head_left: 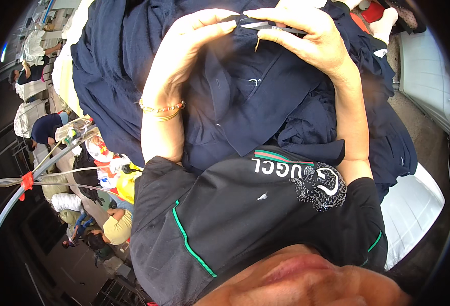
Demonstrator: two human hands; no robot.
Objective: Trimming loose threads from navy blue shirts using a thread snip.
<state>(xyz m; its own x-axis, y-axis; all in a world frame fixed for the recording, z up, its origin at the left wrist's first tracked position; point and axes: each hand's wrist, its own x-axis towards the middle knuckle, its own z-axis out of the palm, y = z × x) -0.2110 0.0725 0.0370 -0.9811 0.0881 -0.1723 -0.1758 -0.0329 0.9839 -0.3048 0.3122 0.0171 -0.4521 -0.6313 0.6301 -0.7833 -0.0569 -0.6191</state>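
A dark navy garment (265, 102) with a button placket lies bunched over my lap and chest. My left hand (184, 56), with a bead bracelet on its wrist, pinches a fold of this garment near the top of the view. My right hand (314, 43) holds small metal thread snips (273, 26), their tips right next to my left fingertips. A short loose thread hangs from the cloth just below the snips. More navy cloth is piled behind and to both sides of my hands.
A white plastic bin (414, 209) stands at my right, and a pale surface (429, 76) lies beyond it. At the left, a person in a yellow top (117, 224) sits low, another in navy (46, 127) bends further back, among bags and bundles.
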